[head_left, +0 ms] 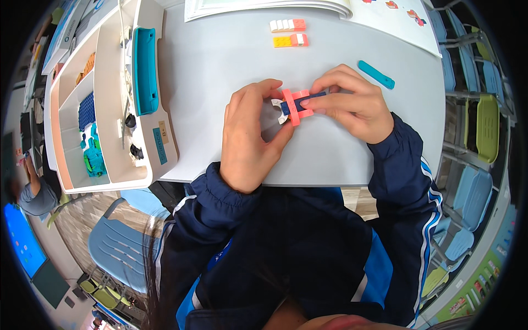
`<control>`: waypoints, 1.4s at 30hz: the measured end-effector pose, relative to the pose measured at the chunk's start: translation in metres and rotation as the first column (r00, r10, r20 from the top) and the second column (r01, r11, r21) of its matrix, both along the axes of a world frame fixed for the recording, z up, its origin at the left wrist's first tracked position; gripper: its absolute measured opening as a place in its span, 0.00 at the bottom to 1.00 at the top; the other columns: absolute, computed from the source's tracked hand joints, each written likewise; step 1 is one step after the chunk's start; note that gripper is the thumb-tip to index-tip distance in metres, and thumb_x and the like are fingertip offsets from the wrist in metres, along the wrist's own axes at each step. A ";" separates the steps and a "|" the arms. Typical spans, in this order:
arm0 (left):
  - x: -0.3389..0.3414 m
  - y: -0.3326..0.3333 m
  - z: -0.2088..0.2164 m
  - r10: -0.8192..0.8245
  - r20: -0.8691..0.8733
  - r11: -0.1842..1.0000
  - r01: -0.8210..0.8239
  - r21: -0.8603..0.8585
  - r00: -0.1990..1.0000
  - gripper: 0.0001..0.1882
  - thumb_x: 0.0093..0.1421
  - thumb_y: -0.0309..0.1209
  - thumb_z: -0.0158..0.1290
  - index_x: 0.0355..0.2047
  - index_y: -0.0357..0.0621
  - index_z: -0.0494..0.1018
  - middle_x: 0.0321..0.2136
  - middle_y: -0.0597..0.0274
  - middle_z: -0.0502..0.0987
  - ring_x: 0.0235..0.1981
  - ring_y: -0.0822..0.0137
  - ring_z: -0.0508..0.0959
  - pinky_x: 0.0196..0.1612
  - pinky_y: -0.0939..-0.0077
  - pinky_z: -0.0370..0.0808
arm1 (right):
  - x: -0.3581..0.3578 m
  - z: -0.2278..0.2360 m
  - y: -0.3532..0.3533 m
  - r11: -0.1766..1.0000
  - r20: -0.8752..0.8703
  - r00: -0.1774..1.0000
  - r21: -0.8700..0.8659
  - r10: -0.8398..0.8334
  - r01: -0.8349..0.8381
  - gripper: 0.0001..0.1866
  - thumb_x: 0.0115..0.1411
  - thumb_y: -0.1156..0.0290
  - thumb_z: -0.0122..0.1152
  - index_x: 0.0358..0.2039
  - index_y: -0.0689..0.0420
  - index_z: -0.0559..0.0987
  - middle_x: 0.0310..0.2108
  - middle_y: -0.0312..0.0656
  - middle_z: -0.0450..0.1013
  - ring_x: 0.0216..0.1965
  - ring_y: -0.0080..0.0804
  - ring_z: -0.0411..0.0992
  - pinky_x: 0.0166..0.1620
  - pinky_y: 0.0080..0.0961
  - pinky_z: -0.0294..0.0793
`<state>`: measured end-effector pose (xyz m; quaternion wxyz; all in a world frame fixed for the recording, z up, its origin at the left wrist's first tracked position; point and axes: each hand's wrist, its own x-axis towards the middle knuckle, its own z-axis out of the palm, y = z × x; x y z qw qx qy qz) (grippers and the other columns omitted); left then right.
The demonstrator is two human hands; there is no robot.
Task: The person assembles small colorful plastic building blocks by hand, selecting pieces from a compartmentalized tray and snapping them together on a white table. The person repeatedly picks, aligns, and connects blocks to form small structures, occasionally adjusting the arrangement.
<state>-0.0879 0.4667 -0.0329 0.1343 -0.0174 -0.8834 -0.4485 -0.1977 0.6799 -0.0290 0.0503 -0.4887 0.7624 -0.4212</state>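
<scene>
Above the grey table, a small building-brick model (294,107) of coral, dark blue and white pieces sits between my hands. My left hand (247,129) curves around its left side, with the forefinger and thumb at the two ends of a coral crosspiece. With thumb and fingertips, my right hand (355,104) pinches the dark blue strip at the model's right end. The fingertips partly cover that strip, so I cannot tell whether it is fully pressed on. A teal brick separator (376,75) lies just beyond my right hand.
Two small brick pieces, one white and coral (287,25), one yellow and coral (290,40), lie farther back. An open booklet (396,25) covers the far right. At the left stands a white sorting box (157,159) of bricks with a teal tray (145,71). Chairs flank the table.
</scene>
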 end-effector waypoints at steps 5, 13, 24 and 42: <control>-0.001 0.000 0.003 -0.005 -0.014 1.000 0.004 -0.016 1.000 0.31 0.51 0.21 0.69 0.56 0.41 0.73 0.46 0.54 0.79 0.49 0.57 0.78 0.56 0.65 0.73 | 0.002 0.005 -0.001 1.000 -0.011 1.000 0.014 0.013 -0.013 0.22 0.50 0.89 0.61 0.43 0.53 0.87 0.42 0.41 0.75 0.46 0.41 0.72 0.46 0.31 0.76; -0.002 0.000 0.004 -0.073 -0.034 0.991 0.068 -0.112 0.997 0.29 0.50 0.20 0.68 0.55 0.41 0.76 0.48 0.53 0.79 0.52 0.54 0.76 0.58 0.64 0.71 | -0.002 0.004 0.003 0.999 -0.128 0.992 0.037 0.013 -0.009 0.20 0.50 0.87 0.57 0.41 0.56 0.87 0.46 0.43 0.75 0.47 0.43 0.70 0.47 0.33 0.74; -0.004 0.006 0.005 -0.040 -0.019 0.990 0.037 -0.137 0.999 0.30 0.50 0.22 0.69 0.55 0.43 0.75 0.49 0.54 0.79 0.52 0.55 0.77 0.58 0.64 0.70 | 0.002 0.001 0.001 0.999 -0.083 0.996 0.019 -0.031 0.033 0.22 0.49 0.90 0.58 0.41 0.55 0.87 0.46 0.42 0.75 0.49 0.43 0.70 0.48 0.33 0.74; -0.001 0.005 0.003 -0.007 -0.003 0.997 0.007 -0.078 1.000 0.28 0.50 0.20 0.68 0.53 0.38 0.75 0.47 0.53 0.78 0.51 0.57 0.77 0.56 0.67 0.72 | -0.001 -0.001 0.002 1.000 -0.117 0.993 -0.001 -0.024 0.024 0.23 0.48 0.89 0.59 0.43 0.54 0.87 0.45 0.43 0.76 0.47 0.43 0.71 0.48 0.34 0.74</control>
